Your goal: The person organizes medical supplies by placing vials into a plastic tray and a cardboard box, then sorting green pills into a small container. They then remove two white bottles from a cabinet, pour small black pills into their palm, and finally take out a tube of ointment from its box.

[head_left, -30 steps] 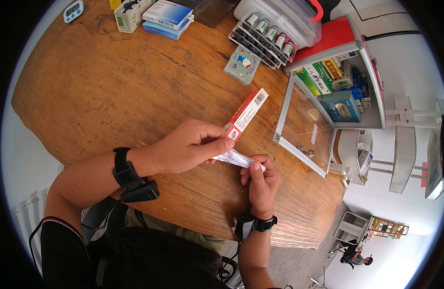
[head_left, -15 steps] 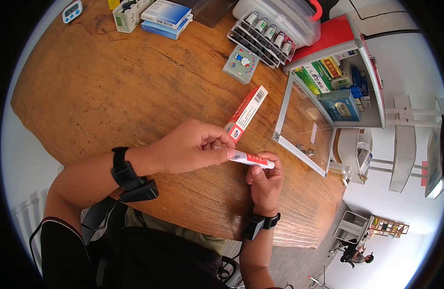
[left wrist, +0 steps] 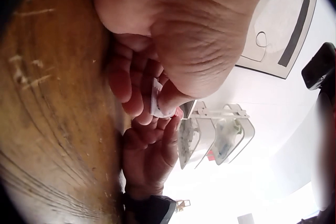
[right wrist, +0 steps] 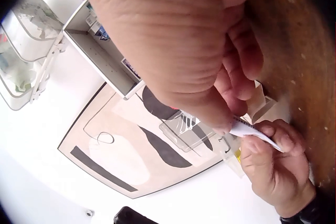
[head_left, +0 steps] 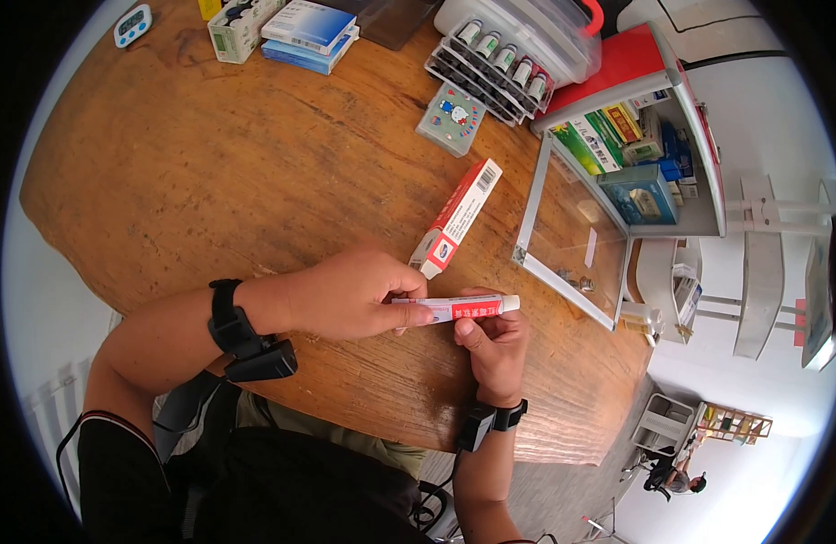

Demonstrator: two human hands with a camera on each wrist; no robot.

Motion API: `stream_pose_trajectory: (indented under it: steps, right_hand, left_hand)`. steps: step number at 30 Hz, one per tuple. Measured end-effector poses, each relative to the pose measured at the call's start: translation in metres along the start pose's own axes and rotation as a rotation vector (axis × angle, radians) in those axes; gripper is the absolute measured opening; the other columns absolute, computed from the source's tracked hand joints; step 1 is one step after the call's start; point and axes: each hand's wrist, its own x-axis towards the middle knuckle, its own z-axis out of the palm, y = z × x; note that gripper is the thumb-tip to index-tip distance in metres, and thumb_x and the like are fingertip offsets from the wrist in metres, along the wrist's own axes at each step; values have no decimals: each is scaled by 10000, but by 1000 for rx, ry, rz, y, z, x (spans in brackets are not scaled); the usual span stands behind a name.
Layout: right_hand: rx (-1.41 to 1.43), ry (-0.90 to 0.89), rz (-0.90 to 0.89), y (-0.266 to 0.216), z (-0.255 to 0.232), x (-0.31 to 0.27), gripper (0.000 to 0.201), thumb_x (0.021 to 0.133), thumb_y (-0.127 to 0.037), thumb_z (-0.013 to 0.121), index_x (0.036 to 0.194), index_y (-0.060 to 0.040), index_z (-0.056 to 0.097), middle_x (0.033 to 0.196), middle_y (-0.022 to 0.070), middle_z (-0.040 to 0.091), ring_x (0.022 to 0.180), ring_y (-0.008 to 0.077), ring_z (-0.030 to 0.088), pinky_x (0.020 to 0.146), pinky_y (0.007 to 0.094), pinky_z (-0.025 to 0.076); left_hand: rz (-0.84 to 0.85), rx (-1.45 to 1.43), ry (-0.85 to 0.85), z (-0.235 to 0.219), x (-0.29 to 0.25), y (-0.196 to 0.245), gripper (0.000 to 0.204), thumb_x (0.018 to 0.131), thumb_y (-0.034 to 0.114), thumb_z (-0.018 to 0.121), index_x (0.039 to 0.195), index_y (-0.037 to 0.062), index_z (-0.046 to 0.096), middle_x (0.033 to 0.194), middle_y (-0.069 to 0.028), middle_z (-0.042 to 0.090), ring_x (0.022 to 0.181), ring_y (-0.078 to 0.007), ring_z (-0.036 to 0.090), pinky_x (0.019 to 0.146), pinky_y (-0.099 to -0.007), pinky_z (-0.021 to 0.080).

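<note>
A white ointment tube (head_left: 469, 308) with a red band and a white cap lies level between both hands in the head view. My left hand (head_left: 345, 290) pinches its flat tail end between thumb and fingers. Near the capped end, my right hand (head_left: 497, 352) holds the tube, thumb in front and fingers behind. The right wrist view shows the thin white edge of the tube (right wrist: 245, 129) running from one hand to the other. Just beyond the hands, a red and white carton (head_left: 461, 213) rests on the wooden table, its near end flap standing open.
At right stands a red medicine cabinet (head_left: 608, 77) full of boxes, its clear door (head_left: 572, 236) swung open over the table. A tray of vials (head_left: 490, 72) and a small cartoon case (head_left: 452, 118) sit behind. Blue-white boxes (head_left: 311, 34) and a timer (head_left: 133, 25) are at the far left.
The tube has been turned over: its pale printed side faced up before, and its red-banded side shows now. My left hand has shifted slightly back, uncovering the carton's open end.
</note>
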Motion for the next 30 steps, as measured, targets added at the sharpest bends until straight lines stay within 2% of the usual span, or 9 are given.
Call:
stream_pose_trajectory:
  steps: [5,6,7,8,11,12,19,25,30]
  right_hand:
    - [-13,-1,-59,-10,12,3,282,877,-72,814,1116,31,706,980,58,733,847,99,649,734,252,522]
    - [-113,-62,-22,-13,14,4,249,870,-99,827,1065,18,725,939,45,735,816,84,637,704,249,509]
    - [-215,-117,21,-15,17,3,221,863,-126,840,1014,5,744,898,33,737,785,68,625,674,245,495]
    - [-280,-136,-67,-12,18,7,210,875,-225,833,906,-28,766,758,37,723,674,72,603,608,260,471]
    - [-336,-74,-82,-3,18,6,264,902,-301,794,825,-50,772,682,61,696,605,110,593,584,279,470]
    - [-405,-32,-167,-1,18,5,317,932,-346,750,805,-55,770,652,74,682,564,144,586,569,294,471]
    - [-205,-34,-168,4,16,2,323,984,-319,696,861,-27,758,733,45,714,681,73,609,634,285,484]
    - [-47,-118,-144,3,18,-4,281,1005,-258,677,912,-2,742,805,16,728,730,66,619,676,268,493]
    - [-44,-65,-184,11,22,-3,331,986,-319,697,859,-18,748,756,30,718,703,75,621,655,278,495]
  left_hand:
    - [110,5,38,11,3,-7,234,986,251,682,890,38,665,692,-58,667,626,-123,622,585,-297,478]
    - [141,-10,83,13,3,-5,250,988,274,674,885,47,666,670,-68,669,597,-150,633,570,-309,474]
    - [141,51,18,13,5,-4,250,988,274,674,885,47,666,670,-68,669,597,-150,633,570,-309,474]
    - [121,15,37,16,6,-6,261,995,279,669,884,42,662,674,-57,664,608,-137,630,575,-299,475]
    - [-5,-84,-20,21,6,-1,284,1023,284,643,920,20,647,728,-33,659,673,-97,626,616,-268,489]
    - [-21,-125,-15,21,7,-4,276,1036,275,624,943,15,640,765,-29,658,709,-90,624,646,-261,497]
    - [-62,-273,-73,20,8,3,209,1067,210,564,1016,15,620,868,-39,658,800,-95,630,752,-260,528]
    - [-57,-177,-66,25,7,-3,171,1058,165,560,1057,9,630,889,-51,689,794,-103,648,729,-254,531]
    - [-47,-205,-66,25,8,-3,180,1058,169,561,1039,5,635,872,-58,695,781,-109,654,720,-253,533]
